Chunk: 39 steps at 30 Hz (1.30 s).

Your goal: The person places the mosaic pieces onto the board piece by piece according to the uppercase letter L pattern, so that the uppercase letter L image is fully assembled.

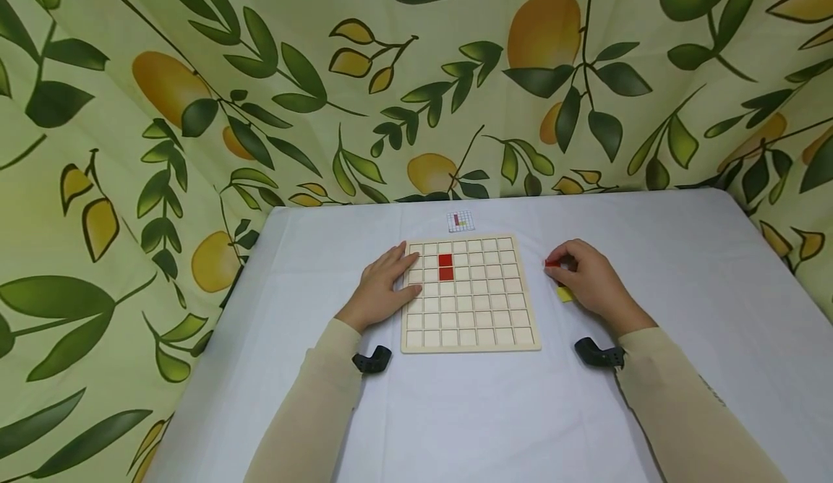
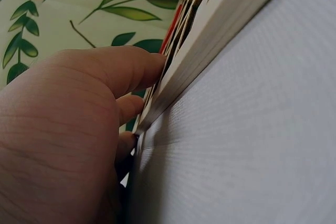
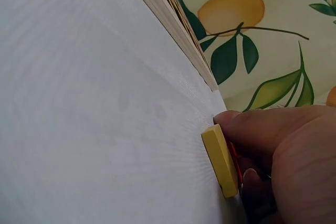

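A pale wooden grid board [image 1: 484, 348] lies on the white table, with two red square tiles [image 1: 445, 273] set one above the other in its upper left cells. My left hand [image 1: 380, 284] rests at the board's left edge, fingers fairly straight and fingertips and thumb over the rim. To the right of the board, my right hand [image 1: 588, 277] pinches a red tile [image 1: 551, 263] between thumb and fingers, low over the cloth. Just below those fingers is a yellow tile [image 3: 219, 161], partly covered by the hand in the head view.
A small printed card [image 1: 460, 221] with a grid and coloured squares lies behind the board. White cloth covers the table [image 1: 455, 418]. A leaf-and-fruit patterned curtain [image 1: 416, 78] hangs along the back and left side. Black devices [image 1: 372, 359] are strapped to both wrists.
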{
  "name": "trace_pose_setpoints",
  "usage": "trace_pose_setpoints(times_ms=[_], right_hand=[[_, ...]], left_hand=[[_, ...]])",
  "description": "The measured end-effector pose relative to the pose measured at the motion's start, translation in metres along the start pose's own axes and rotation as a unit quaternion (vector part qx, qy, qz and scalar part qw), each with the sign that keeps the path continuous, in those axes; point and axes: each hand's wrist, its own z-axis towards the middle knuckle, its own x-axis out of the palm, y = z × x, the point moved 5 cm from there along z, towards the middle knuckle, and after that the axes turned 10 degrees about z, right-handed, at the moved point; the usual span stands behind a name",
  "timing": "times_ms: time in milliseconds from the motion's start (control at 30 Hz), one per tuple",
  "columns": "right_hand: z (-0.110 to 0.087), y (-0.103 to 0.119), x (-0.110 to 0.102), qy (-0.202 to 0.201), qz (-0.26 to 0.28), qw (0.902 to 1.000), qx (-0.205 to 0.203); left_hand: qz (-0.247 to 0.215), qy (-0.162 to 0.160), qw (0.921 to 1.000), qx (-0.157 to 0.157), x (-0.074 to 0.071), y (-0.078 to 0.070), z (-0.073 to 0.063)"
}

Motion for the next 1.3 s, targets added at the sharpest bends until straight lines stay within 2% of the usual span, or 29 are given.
trace_pose_setpoints(times_ms=[267, 567, 967, 1167, 1300], right_hand=[[-0.002, 0.001, 0.000, -0.007, 0.009, 0.9999, 0.012], [-0.002, 0.002, -0.002, -0.023, -0.026, 0.9993, 0.014], [-0.006, 0.005, -0.002, -0.017, -0.006, 0.9998, -0.002], [-0.008, 0.016, -0.005, -0.047, 0.000, 0.9988, -0.015], [-0.009, 0.023, -0.004, -0.062, 0.032, 0.9971, -0.031]], left_hand=[[-0.001, 0.001, 1.0000, 0.000, 0.000, -0.002, 0.000], [-0.001, 0.002, 1.0000, 0.002, -0.001, -0.003, -0.001], [0.000, 0.002, 1.0000, -0.001, 0.000, -0.001, -0.001], [-0.002, -0.002, 1.0000, 0.001, 0.001, -0.001, -0.001], [-0.004, -0.005, 1.0000, 0.001, 0.000, -0.001, -0.002]])
